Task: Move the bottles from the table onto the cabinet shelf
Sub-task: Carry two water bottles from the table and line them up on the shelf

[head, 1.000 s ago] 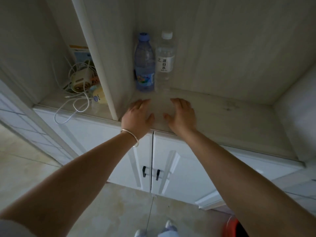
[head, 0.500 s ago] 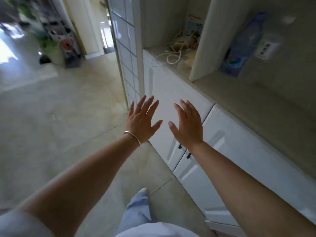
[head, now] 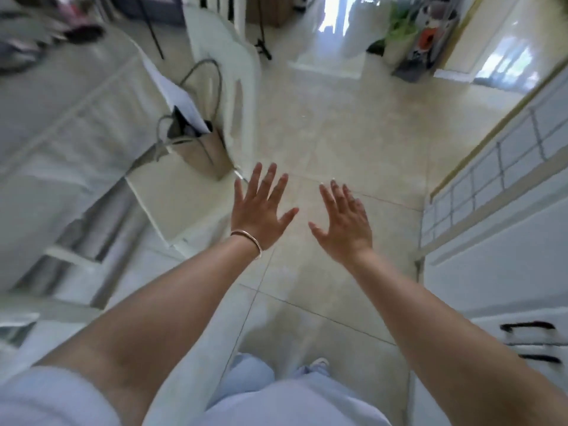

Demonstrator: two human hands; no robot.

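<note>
No bottle and no shelf show in the head view now. My left hand, with a thin bangle at the wrist, is stretched out in front of me with fingers spread and nothing in it. My right hand hangs beside it, also spread and holding nothing. Both hover over the tiled floor. The white cabinet front with black door handles runs along the right edge. A table covered in white cloth fills the left side, blurred.
A white plastic chair stands left of my hands with a brown paper bag on its seat. Farther back are a doorway, a green plant and a cluttered rack. My legs and shoes show at the bottom.
My view has swung left, away from the cabinet shelf with its two bottles, to face the floor, chair and table. Both hands stayed spread and empty in front of me.
</note>
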